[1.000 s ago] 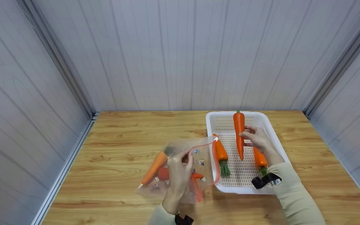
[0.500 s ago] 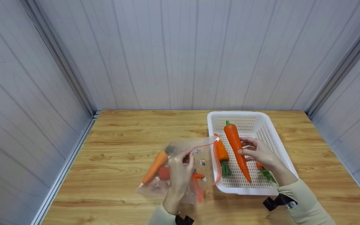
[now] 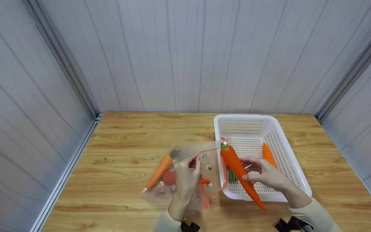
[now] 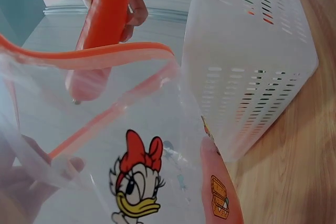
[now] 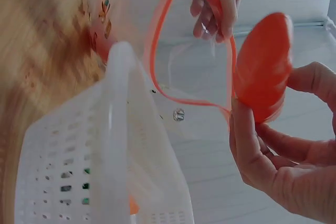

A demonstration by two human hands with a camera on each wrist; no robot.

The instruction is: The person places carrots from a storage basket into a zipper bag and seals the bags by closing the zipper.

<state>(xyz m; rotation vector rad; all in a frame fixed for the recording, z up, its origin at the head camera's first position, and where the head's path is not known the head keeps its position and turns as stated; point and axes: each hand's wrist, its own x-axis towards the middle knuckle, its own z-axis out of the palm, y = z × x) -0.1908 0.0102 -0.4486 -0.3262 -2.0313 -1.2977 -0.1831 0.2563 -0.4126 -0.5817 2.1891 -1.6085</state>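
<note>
My left hand [image 3: 185,175] pinches the rim of a clear plastic zip bag [image 3: 208,166] with a red edge; its mouth gapes towards the right. In the left wrist view the bag [image 4: 173,182] carries a cartoon duck print. Inside it lie an orange carrot [image 3: 159,171] and a red piece [image 3: 169,178], partly behind my hand. My right hand [image 3: 267,176] holds a long red-orange carrot [image 3: 239,169] between thumb and fingers. This carrot slants over the basket's left side, its green stem end overlapping the bag's mouth in the head view. The right wrist view shows the carrot [image 5: 265,69] beside the red edge.
A white perforated plastic basket [image 3: 246,117] stands right of the bag. In it, another orange carrot [image 3: 268,155] lies at the right, and green leaves [image 3: 233,175] show at the left behind the held carrot. Pale panel walls [image 3: 185,58] enclose the wooden table [image 3: 118,167].
My right hand has brought the carrot down and left from above the basket to the bag's mouth, tilting its stem end leftwards. The left hand and bag stay nearly still.
</note>
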